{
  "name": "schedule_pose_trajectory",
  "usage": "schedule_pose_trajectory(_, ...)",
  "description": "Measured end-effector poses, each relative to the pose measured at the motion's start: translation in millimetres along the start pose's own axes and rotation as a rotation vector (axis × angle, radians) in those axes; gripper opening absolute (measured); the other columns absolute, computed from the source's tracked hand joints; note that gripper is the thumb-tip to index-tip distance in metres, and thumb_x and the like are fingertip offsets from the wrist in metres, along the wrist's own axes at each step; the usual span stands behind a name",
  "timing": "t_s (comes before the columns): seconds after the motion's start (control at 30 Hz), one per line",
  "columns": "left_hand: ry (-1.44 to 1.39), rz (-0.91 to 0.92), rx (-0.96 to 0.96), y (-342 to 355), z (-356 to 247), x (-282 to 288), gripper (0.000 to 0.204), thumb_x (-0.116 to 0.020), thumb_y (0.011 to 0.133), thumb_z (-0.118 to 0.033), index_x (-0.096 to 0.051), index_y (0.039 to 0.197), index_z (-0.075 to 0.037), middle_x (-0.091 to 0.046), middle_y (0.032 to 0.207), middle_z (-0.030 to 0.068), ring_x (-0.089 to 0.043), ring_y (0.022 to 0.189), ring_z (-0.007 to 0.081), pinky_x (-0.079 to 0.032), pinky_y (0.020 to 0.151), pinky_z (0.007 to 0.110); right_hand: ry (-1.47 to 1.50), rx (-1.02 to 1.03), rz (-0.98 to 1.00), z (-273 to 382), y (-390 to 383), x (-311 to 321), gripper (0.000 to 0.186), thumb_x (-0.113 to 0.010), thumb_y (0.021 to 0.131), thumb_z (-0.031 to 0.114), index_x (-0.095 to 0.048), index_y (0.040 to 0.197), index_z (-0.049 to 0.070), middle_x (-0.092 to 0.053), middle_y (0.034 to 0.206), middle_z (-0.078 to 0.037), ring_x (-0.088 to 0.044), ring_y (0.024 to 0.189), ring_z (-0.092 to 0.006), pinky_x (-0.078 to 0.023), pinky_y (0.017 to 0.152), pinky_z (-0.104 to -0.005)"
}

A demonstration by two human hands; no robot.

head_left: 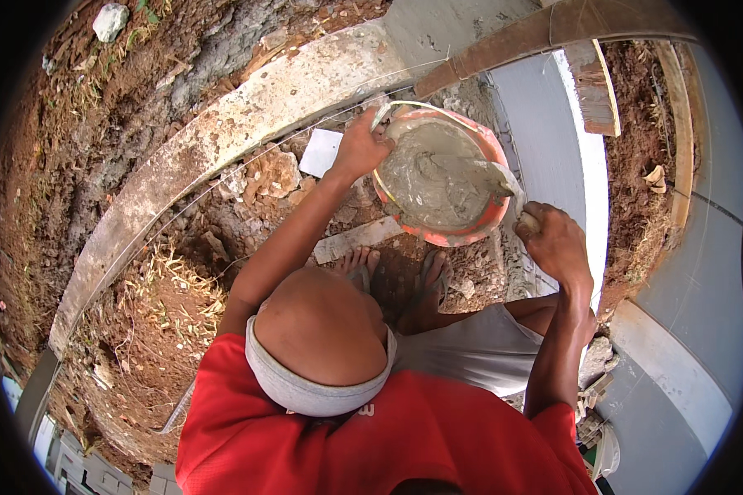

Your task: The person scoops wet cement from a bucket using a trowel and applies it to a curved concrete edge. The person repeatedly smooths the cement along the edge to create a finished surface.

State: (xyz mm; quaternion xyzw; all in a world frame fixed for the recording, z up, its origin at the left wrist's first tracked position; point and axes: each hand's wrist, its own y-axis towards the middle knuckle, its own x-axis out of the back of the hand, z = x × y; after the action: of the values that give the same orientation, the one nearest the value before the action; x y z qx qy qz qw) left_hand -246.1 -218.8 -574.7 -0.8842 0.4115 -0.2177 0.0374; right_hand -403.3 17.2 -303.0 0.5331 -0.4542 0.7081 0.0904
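Trowel (518,198) sat in the bucket (450,239) of grey mortar (429,177), handle wrapped in the right hand (556,239) of a crouched co-worker (388,441) just outside the right rim. Long axis ran lower right to upper left, blade seemingly aimed at bucket middle, tip buried. Co-worker's left hand (364,147) was closed on the bail (425,105) at upper-left rim, probably bracing against the trowel. Bucket stood by the feet (359,262), likely for short reach. Wearer's own hands out of frame; couldn't tell their state.
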Motion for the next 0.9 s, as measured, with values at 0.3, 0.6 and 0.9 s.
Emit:
schedule_pose_trajectory(0.3, 0.083, 0.12, 0.061, 9, -19, 1, 0.094, -0.084, 0.079, -0.027, -0.041, 0.159, -0.006, -0.072, 0.129, 0.0239, -0.072, 0.118, 0.0346, -0.054, 0.102, 0.043, -0.273, 0.07, 0.136, 52, 128, -106, 0.022, -0.068, 0.084, 0.011, -0.081, 0.099, 0.0, -0.077, 0.106, -0.027, -0.077, 0.101, -0.0397, -0.062, 0.088, -0.0472)
schedule_pose_trajectory(0.6, -0.014, 0.112, 0.123, 1, -8, 2, 0.093, -0.085, 0.079, -0.024, -0.04, 0.158, -0.002, -0.075, 0.124, 0.0209, -0.073, 0.115, 0.0322, -0.055, 0.101, 0.042, 0.158, 0.099, 0.006, -3, -8, -55, 0.033, -0.061, 0.102, 0.027, -0.068, 0.102, -0.006, -0.07, 0.082, -0.024, -0.069, 0.069, -0.0414, -0.058, 0.069, -0.0492)
schedule_pose_trajectory(0.9, -0.027, -0.002, 0.011, -4, 32, -4, 0.076, -0.081, 0.086, -0.027, -0.049, 0.152, -0.005, -0.073, 0.124, 0.0239, -0.07, 0.116, 0.0383, -0.054, 0.101, 0.044, 0.787, -0.308, 0.609, 27, 18, -98, 0.046, -0.054, 0.109, 0.046, -0.065, 0.103, 0.002, -0.054, 0.065, -0.003, -0.054, 0.048, -0.0138, -0.045, 0.045, -0.0315)
